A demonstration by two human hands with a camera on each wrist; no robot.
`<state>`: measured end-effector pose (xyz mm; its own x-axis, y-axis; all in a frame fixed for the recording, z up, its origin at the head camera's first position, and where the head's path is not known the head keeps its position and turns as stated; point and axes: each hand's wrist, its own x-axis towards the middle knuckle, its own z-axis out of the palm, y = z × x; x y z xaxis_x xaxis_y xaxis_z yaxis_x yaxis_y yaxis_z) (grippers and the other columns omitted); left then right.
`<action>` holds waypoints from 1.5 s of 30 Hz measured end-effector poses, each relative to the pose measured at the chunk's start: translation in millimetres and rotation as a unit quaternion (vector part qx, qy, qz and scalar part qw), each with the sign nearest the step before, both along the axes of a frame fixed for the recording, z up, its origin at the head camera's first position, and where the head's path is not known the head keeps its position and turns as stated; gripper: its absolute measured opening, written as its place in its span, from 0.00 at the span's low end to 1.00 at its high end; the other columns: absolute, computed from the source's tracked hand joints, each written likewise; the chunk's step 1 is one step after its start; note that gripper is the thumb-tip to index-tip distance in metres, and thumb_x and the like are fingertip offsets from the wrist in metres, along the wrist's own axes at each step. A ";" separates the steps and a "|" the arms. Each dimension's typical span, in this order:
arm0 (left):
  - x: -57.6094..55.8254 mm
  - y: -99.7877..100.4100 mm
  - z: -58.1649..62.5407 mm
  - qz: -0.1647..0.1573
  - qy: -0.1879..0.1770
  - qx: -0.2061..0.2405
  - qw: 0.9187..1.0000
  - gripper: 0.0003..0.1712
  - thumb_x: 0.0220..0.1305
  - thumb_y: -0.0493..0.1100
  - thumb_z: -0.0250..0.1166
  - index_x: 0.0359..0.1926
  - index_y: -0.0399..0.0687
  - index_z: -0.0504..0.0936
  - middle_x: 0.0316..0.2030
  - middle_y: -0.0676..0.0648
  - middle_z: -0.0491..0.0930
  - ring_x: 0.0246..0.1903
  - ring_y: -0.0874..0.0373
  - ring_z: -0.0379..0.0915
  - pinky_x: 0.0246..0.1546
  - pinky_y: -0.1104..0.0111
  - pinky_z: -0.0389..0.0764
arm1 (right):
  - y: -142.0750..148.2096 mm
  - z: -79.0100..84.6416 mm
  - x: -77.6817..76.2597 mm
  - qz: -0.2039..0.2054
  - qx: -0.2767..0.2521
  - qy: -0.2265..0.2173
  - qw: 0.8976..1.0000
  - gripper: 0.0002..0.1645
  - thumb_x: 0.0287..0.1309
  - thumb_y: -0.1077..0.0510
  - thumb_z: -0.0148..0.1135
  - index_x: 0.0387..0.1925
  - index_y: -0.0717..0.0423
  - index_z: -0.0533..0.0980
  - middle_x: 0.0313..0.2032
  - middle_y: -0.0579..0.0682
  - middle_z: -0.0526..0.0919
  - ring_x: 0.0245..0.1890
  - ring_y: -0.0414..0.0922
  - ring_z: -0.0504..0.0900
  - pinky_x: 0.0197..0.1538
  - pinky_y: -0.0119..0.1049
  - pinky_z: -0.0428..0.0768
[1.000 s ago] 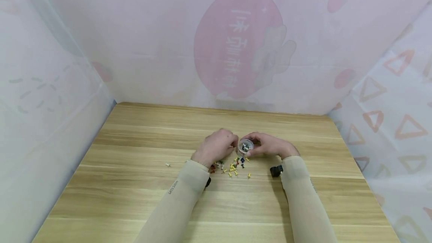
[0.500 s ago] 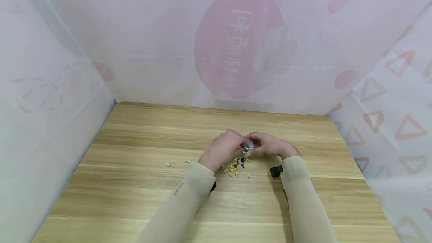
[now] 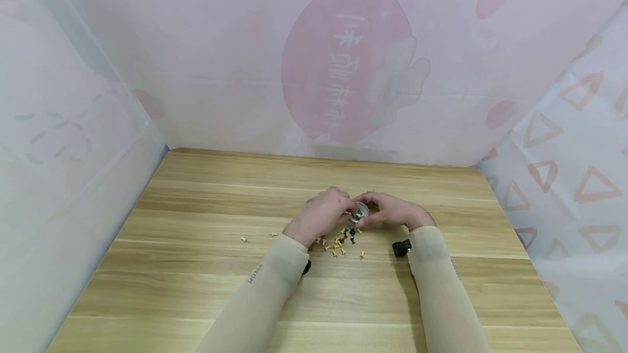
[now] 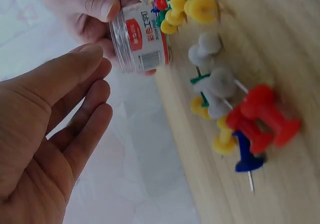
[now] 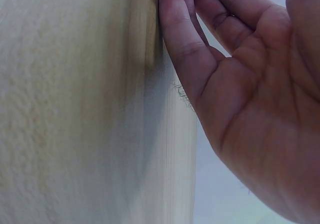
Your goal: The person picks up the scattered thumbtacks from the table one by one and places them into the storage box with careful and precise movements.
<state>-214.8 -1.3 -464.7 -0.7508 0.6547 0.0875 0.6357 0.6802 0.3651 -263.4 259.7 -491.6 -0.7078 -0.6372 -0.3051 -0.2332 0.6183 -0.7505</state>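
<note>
A small clear jar (image 3: 362,212) with a red and white label stays in the grip of my right hand (image 3: 398,213), thumb on the near side. Some push pins show inside it. My left hand (image 3: 321,212) is at the jar's left side, fingertips close to its mouth. In the left wrist view its thumb and fingers are loosely bent, with nothing visible between them. Loose push pins lie below: yellow push pins (image 3: 338,243), a blue push pin (image 4: 248,154), red push pins (image 4: 267,116) and white push pins (image 4: 220,82). The right wrist view shows only the jar's edge at my fingertips.
Two white push pins lie apart on the left, one of them a stray white pin (image 3: 244,239). The wooden table (image 3: 196,287) is enclosed by printed cloth walls (image 3: 235,97) at the back and both sides. A black wrist camera (image 3: 401,248) sits under the right wrist.
My left hand has moved right, from over the push pins to the jar's mouth, then drawn back slightly. The jar has shifted a little right and tilted, still held by my right hand.
</note>
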 end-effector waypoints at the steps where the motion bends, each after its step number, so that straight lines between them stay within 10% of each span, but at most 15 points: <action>1: -0.6 -1.4 0.8 -0.004 -0.003 -0.003 1.000 0.06 0.81 0.42 0.78 0.53 0.54 0.96 0.49 0.53 0.95 0.52 0.55 0.88 0.59 0.61 0.92 | 0.1 0.0 -0.1 0.000 0.000 0.000 1.000 0.42 0.78 0.51 0.80 0.83 0.62 0.74 0.76 0.61 0.84 0.77 0.59 0.81 0.85 0.64 0.77; 21: -4.4 -15.0 -2.8 -0.063 -0.106 -0.028 0.992 0.09 0.80 0.37 0.77 0.50 0.57 1.01 0.46 0.58 0.96 0.42 0.64 0.83 0.49 0.69 0.88 | 0.3 -1.2 -0.9 0.008 -0.001 0.010 1.000 0.39 0.78 0.51 0.80 0.82 0.58 0.77 0.76 0.61 0.83 0.74 0.57 0.82 0.80 0.56 0.79; 45: -2.4 -14.9 -13.3 -0.051 -0.046 -0.030 0.997 0.08 0.75 0.36 0.81 0.37 0.53 0.98 0.36 0.56 0.90 0.34 0.65 0.75 0.36 0.73 0.78 | 0.3 -3.5 -1.5 0.000 0.003 0.006 1.000 0.40 0.78 0.51 0.80 0.82 0.57 0.77 0.77 0.61 0.83 0.76 0.59 0.82 0.82 0.61 0.79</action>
